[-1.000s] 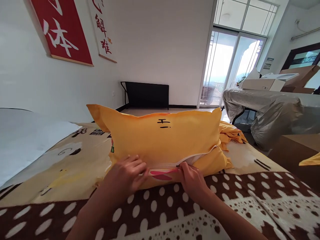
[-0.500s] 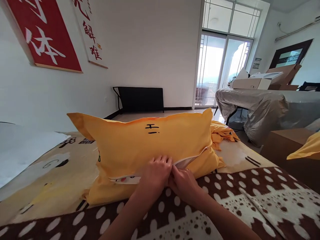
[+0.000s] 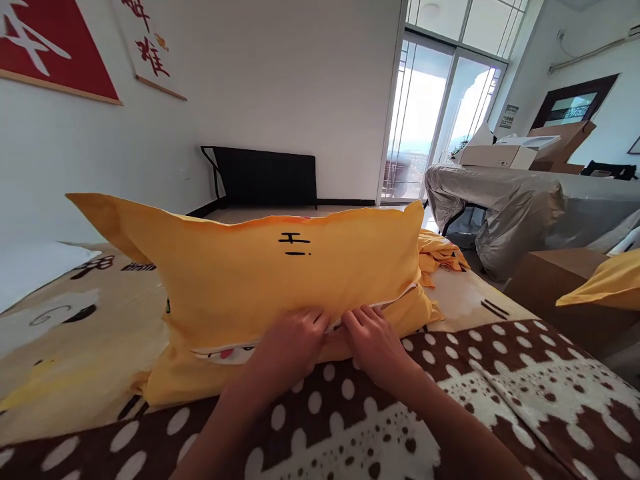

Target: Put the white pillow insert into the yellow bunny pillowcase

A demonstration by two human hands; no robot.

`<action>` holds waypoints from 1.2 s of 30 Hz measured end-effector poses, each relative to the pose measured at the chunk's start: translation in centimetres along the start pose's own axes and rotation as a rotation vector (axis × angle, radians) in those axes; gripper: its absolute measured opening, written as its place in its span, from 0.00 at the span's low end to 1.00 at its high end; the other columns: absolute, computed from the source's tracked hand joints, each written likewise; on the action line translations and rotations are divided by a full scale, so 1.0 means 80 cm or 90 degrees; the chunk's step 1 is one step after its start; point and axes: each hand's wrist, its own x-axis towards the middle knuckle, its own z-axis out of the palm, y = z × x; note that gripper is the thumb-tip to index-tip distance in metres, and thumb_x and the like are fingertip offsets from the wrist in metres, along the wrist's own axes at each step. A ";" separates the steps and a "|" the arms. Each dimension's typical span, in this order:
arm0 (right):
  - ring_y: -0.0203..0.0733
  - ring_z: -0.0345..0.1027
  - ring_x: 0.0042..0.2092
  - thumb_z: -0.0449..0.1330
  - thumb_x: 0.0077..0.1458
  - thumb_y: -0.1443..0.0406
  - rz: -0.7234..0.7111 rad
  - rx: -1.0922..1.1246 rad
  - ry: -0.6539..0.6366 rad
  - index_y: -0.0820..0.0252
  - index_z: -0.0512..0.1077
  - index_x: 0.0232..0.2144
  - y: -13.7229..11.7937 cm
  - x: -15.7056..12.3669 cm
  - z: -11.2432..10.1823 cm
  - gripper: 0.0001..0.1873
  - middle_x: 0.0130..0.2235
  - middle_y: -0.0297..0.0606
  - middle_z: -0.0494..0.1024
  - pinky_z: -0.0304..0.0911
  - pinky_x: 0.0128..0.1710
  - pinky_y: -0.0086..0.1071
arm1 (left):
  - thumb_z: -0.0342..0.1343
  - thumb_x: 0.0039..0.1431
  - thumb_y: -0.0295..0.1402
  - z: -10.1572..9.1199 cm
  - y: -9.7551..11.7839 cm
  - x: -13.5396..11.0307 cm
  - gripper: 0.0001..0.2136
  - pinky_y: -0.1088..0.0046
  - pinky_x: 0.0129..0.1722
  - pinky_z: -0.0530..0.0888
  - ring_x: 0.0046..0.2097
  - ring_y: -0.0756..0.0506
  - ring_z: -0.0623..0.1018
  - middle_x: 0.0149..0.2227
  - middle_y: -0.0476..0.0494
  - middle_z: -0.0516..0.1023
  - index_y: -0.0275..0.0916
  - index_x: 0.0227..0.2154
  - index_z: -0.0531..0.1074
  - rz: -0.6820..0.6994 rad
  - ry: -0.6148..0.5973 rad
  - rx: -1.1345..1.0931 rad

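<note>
A plump pillow in a yellow pillowcase [image 3: 240, 280] stands on its long side in front of me, with black lettering near its top. Along its lower part runs a slit with a pale edge, and a white printed layer [image 3: 230, 355] shows through it. My left hand [image 3: 295, 339] is closed on the edge of this opening near the middle, its fingertips partly hidden. Just to the right, my right hand [image 3: 374, 341] grips the same edge with curled fingers. A short gap separates the two hands.
Beneath the pillow lies a beige patterned blanket [image 3: 60, 347] with a brown dotted border [image 3: 475, 360]. Crumpled yellow cloth [image 3: 443, 257] lies behind at right. A cardboard box [image 3: 555, 273], more yellow cloth [image 3: 607, 283] and a plastic-covered table [image 3: 520, 193] with boxes stand at right.
My hands, close together before, have moved apart along the opening, the left one going left and the right one slightly right. The view has shifted a little.
</note>
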 end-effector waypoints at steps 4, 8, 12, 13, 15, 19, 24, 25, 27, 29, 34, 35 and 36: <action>0.40 0.64 0.39 0.51 0.60 0.72 -0.054 0.044 -0.052 0.60 0.66 0.33 0.013 0.002 -0.011 0.06 0.34 0.37 0.74 0.53 0.40 0.31 | 0.44 0.57 0.24 -0.001 0.004 -0.001 0.07 0.67 0.29 0.62 0.32 0.42 0.72 0.31 0.41 0.72 0.38 0.28 0.66 0.005 0.018 -0.004; 0.39 0.65 0.36 0.52 0.60 0.72 -0.066 0.028 -0.068 0.59 0.65 0.32 0.021 0.001 -0.018 0.05 0.31 0.35 0.74 0.53 0.36 0.30 | 0.45 0.55 0.22 -0.009 0.009 -0.003 0.07 0.67 0.31 0.64 0.33 0.42 0.73 0.32 0.41 0.73 0.37 0.28 0.67 -0.004 -0.005 -0.016; 0.41 0.64 0.35 0.54 0.56 0.74 -0.077 -0.053 -0.032 0.59 0.65 0.29 0.034 -0.010 -0.016 0.07 0.31 0.36 0.73 0.53 0.36 0.32 | 0.45 0.56 0.21 -0.013 0.014 -0.004 0.08 0.67 0.32 0.66 0.34 0.42 0.74 0.33 0.40 0.74 0.36 0.29 0.68 0.003 -0.005 -0.014; 0.42 0.64 0.35 0.53 0.57 0.74 -0.077 -0.059 -0.015 0.59 0.65 0.29 0.039 -0.014 -0.013 0.07 0.32 0.37 0.73 0.53 0.37 0.32 | 0.45 0.56 0.22 -0.013 0.015 -0.004 0.08 0.66 0.32 0.67 0.34 0.41 0.74 0.33 0.40 0.74 0.36 0.29 0.68 0.007 0.000 -0.014; 0.41 0.64 0.35 0.52 0.58 0.72 -0.058 -0.054 0.029 0.59 0.65 0.29 0.048 -0.023 -0.003 0.06 0.31 0.37 0.73 0.54 0.38 0.33 | 0.45 0.56 0.22 -0.011 0.017 -0.003 0.08 0.65 0.34 0.68 0.35 0.41 0.74 0.34 0.39 0.75 0.36 0.30 0.68 0.011 0.004 -0.015; 0.38 0.66 0.30 0.51 0.60 0.69 -0.014 -0.015 0.114 0.59 0.65 0.28 0.060 -0.037 0.024 0.08 0.26 0.34 0.73 0.54 0.38 0.32 | 0.47 0.54 0.22 -0.008 0.022 -0.003 0.06 0.64 0.35 0.69 0.36 0.40 0.75 0.34 0.38 0.75 0.35 0.30 0.69 0.017 -0.009 -0.016; 0.37 0.67 0.27 0.54 0.53 0.70 0.040 -0.022 0.092 0.58 0.64 0.24 0.073 -0.038 0.025 0.07 0.23 0.33 0.73 0.53 0.38 0.31 | 0.48 0.52 0.22 -0.007 0.023 -0.002 0.07 0.64 0.34 0.70 0.36 0.39 0.75 0.33 0.38 0.76 0.35 0.30 0.70 0.024 -0.017 -0.007; 0.37 0.67 0.28 0.54 0.53 0.70 0.056 -0.022 0.062 0.58 0.65 0.24 0.076 -0.037 0.020 0.07 0.23 0.33 0.74 0.53 0.38 0.31 | 0.48 0.52 0.22 -0.008 0.023 -0.002 0.07 0.64 0.34 0.70 0.37 0.39 0.75 0.33 0.39 0.76 0.36 0.30 0.70 0.023 -0.023 -0.007; 0.37 0.68 0.29 0.54 0.53 0.70 0.090 -0.018 -0.004 0.58 0.65 0.25 0.084 -0.036 0.006 0.06 0.25 0.33 0.75 0.52 0.38 0.31 | 0.49 0.53 0.23 -0.009 0.023 -0.001 0.07 0.65 0.35 0.69 0.37 0.40 0.75 0.34 0.39 0.76 0.36 0.30 0.70 0.018 -0.033 -0.003; 0.37 0.68 0.30 0.54 0.54 0.69 0.123 -0.010 -0.065 0.58 0.66 0.26 0.092 -0.035 -0.007 0.06 0.26 0.33 0.76 0.52 0.39 0.31 | 0.48 0.54 0.24 -0.011 0.024 0.000 0.06 0.65 0.35 0.69 0.38 0.40 0.75 0.35 0.38 0.76 0.35 0.31 0.71 0.013 -0.039 0.000; 0.38 0.67 0.30 0.53 0.54 0.67 0.182 0.013 -0.141 0.57 0.67 0.27 0.112 -0.039 -0.029 0.05 0.27 0.33 0.76 0.50 0.35 0.30 | 0.48 0.54 0.24 -0.009 0.024 0.000 0.07 0.65 0.34 0.68 0.36 0.40 0.75 0.35 0.40 0.76 0.36 0.30 0.70 0.002 -0.035 0.004; 0.37 0.67 0.30 0.53 0.54 0.68 0.181 0.019 -0.147 0.57 0.67 0.27 0.115 -0.039 -0.031 0.05 0.27 0.32 0.76 0.50 0.34 0.30 | 0.47 0.54 0.24 -0.008 0.023 0.000 0.07 0.64 0.34 0.68 0.36 0.40 0.75 0.35 0.40 0.76 0.36 0.30 0.70 0.002 -0.031 0.003; 0.37 0.67 0.30 0.53 0.54 0.68 0.177 0.026 -0.154 0.57 0.67 0.27 0.116 -0.039 -0.032 0.04 0.28 0.32 0.76 0.50 0.35 0.30 | 0.47 0.54 0.24 -0.007 0.023 0.001 0.07 0.64 0.34 0.68 0.36 0.40 0.75 0.35 0.40 0.76 0.37 0.30 0.70 0.004 -0.029 0.003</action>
